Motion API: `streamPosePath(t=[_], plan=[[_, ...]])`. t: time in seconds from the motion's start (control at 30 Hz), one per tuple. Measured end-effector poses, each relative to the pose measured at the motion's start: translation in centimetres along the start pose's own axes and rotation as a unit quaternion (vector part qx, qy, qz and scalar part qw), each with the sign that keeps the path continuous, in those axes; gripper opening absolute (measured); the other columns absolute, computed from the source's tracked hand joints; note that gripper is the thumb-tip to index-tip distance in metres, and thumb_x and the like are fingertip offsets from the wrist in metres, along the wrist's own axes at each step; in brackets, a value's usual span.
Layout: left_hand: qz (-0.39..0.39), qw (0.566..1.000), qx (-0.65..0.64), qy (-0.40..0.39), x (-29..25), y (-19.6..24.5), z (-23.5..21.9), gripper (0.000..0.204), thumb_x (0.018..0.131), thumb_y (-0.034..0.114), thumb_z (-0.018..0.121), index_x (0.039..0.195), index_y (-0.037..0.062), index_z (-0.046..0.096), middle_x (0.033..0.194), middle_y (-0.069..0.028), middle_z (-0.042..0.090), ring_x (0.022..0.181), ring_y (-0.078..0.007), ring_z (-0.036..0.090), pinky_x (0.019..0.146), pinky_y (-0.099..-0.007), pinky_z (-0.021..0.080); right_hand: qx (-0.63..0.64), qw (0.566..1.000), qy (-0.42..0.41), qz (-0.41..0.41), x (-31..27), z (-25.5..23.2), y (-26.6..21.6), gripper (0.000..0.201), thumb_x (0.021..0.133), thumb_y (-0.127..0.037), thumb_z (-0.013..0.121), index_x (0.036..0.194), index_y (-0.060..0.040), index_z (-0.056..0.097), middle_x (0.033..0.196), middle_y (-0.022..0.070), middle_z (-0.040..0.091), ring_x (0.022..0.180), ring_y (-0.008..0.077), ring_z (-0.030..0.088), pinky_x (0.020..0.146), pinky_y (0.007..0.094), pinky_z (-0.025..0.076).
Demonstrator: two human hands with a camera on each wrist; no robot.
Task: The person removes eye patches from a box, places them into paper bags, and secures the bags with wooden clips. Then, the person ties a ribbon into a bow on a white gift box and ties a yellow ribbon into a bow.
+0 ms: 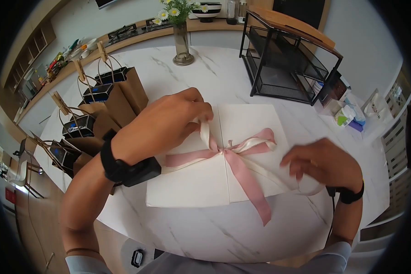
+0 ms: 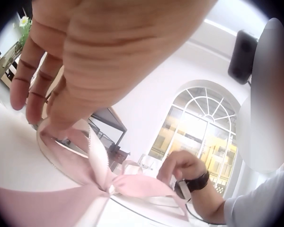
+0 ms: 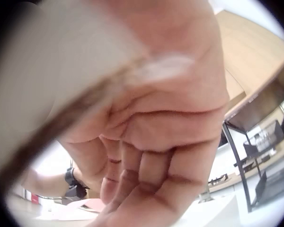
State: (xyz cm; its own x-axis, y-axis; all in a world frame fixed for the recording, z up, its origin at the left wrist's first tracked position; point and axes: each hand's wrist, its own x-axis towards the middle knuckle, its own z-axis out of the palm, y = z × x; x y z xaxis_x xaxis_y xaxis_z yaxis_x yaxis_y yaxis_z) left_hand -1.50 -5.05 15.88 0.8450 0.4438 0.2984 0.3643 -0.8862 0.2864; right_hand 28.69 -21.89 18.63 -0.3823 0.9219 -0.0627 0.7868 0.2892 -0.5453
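A white gift box (image 1: 187, 192) lies on the marble-patterned table, its lid split by a seam down the middle. Pink and cream ribbon (image 1: 244, 178) is tied across it in a bow, knotted near the centre. My left hand (image 1: 169, 116) pinches the bow's left loop between thumb and fingers, lifting it above the lid. In the left wrist view this ribbon loop (image 2: 97, 151) rises from the knot to the fingertips. My right hand (image 1: 326, 164) hovers by the box's right edge, fingers loosely bent. A cream tail runs from the knot towards it.
Several brown paper bags (image 1: 128, 93) with clothespins on their handles line the left side. Behind the box stand a glass vase (image 1: 181, 43) of daisies and a black mesh rack (image 1: 283, 59). Small packets (image 1: 349, 114) lie at right, near white chairs (image 1: 397, 150).
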Motion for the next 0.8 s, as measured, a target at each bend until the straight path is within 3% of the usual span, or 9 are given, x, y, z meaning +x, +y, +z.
streamPosePath(t=[0.07, 0.13, 0.27, 0.33, 0.37, 0.43, 0.57, 0.63, 0.8], plan=[[0.011, 1.000, 0.027, -0.003, 0.4, -0.4, -0.1, 0.031, 0.081, -0.009, 0.070, 0.110, 0.0023, 0.068, 0.106, -0.0131, 0.066, 0.091, -0.0295, 0.070, 0.081, -0.0383, 0.056, -0.042, 0.998, 0.052, -0.018, 2.0, -1.2, -0.6, 0.014, 0.092, -0.003, 0.063, 0.105, -0.0052, 0.066, 0.078, 0.0087, 0.071, 0.069, 0.0243, 0.072, 0.066, 0.0331, 0.055], [0.003, 1.000, -0.004, 0.000, 0.7, -0.4, -0.2, 0.028, 0.080, -0.010, 0.070, 0.106, 0.0007, 0.066, 0.102, -0.0125, 0.066, 0.091, -0.0281, 0.071, 0.080, -0.0369, 0.057, -0.061, 0.988, 0.099, -0.104, 4.7, -2.0, -1.1, 0.015, 0.091, -0.002, 0.062, 0.106, -0.0033, 0.066, 0.083, 0.0120, 0.072, 0.072, 0.0263, 0.073, 0.067, 0.0350, 0.056], [-0.065, 0.992, -0.103, 0.045, 0.8, 0.1, 0.2, 0.024, 0.078, -0.011, 0.072, 0.098, -0.0026, 0.063, 0.096, -0.0130, 0.068, 0.090, -0.0251, 0.074, 0.078, -0.0332, 0.058, 0.003, 0.986, 0.103, -0.131, 11.8, 0.0, 0.0, 0.018, 0.090, -0.003, 0.064, 0.108, -0.0002, 0.065, 0.086, 0.0152, 0.073, 0.078, 0.0298, 0.073, 0.071, 0.0365, 0.056], [-0.063, 0.991, -0.109, 0.054, 0.8, 0.1, 0.5, 0.023, 0.079, -0.012, 0.072, 0.097, -0.0034, 0.062, 0.096, -0.0136, 0.068, 0.091, -0.0253, 0.075, 0.078, -0.0331, 0.059, 0.013, 0.975, 0.096, -0.198, 14.5, 1.2, 0.5, 0.020, 0.088, -0.002, 0.064, 0.107, 0.0032, 0.065, 0.089, 0.0185, 0.073, 0.084, 0.0319, 0.074, 0.075, 0.0375, 0.056], [-0.067, 0.989, -0.118, 0.065, 0.7, -0.1, 0.6, 0.022, 0.079, -0.012, 0.072, 0.095, -0.0042, 0.061, 0.096, -0.0142, 0.069, 0.091, -0.0255, 0.075, 0.079, -0.0330, 0.059, 0.010, 0.975, 0.093, -0.201, 15.0, 1.3, 0.1, 0.020, 0.088, -0.002, 0.064, 0.107, 0.0032, 0.065, 0.089, 0.0185, 0.073, 0.084, 0.0319, 0.074, 0.075, 0.0375, 0.056], [-0.064, 0.986, -0.131, 0.082, 0.6, -0.3, 0.9, 0.021, 0.078, -0.011, 0.072, 0.095, -0.0047, 0.061, 0.096, -0.0152, 0.069, 0.090, -0.0264, 0.075, 0.079, -0.0338, 0.059, 0.076, 0.987, 0.052, -0.129, 15.6, 1.8, -0.6, 0.022, 0.085, 0.000, 0.062, 0.107, 0.0053, 0.064, 0.089, 0.0192, 0.073, 0.087, 0.0309, 0.074, 0.077, 0.0371, 0.057], [-0.054, 0.989, -0.107, 0.087, 0.7, -0.4, 1.1, 0.019, 0.077, -0.008, 0.072, 0.092, -0.0060, 0.060, 0.091, -0.0171, 0.069, 0.086, -0.0285, 0.074, 0.079, -0.0358, 0.058, 0.058, 0.993, 0.056, -0.091, 16.2, 1.6, -1.0, 0.024, 0.083, 0.002, 0.061, 0.107, 0.0063, 0.063, 0.089, 0.0190, 0.073, 0.083, 0.0278, 0.074, 0.075, 0.0364, 0.056], [-0.062, 0.989, -0.107, 0.076, 0.6, -0.4, 1.0, 0.018, 0.077, -0.007, 0.072, 0.092, -0.0059, 0.061, 0.090, -0.0174, 0.069, 0.084, -0.0287, 0.074, 0.079, -0.0358, 0.058, 0.096, 0.994, -0.020, -0.041, 16.5, 1.4, -0.8, 0.022, 0.082, 0.003, 0.061, 0.105, 0.0055, 0.062, 0.087, 0.0167, 0.072, 0.077, 0.0265, 0.072, 0.073, 0.0362, 0.056], [-0.094, 0.991, -0.074, 0.065, 0.4, -0.7, 0.9, 0.017, 0.077, -0.007, 0.071, 0.091, -0.0057, 0.062, 0.089, -0.0172, 0.070, 0.083, -0.0281, 0.072, 0.078, -0.0354, 0.057, 0.075, 0.987, 0.043, -0.139, 15.4, 1.6, -1.3, 0.020, 0.081, 0.003, 0.064, 0.100, 0.0006, 0.061, 0.084, 0.0141, 0.069, 0.078, 0.0264, 0.069, 0.072, 0.0370, 0.055]])
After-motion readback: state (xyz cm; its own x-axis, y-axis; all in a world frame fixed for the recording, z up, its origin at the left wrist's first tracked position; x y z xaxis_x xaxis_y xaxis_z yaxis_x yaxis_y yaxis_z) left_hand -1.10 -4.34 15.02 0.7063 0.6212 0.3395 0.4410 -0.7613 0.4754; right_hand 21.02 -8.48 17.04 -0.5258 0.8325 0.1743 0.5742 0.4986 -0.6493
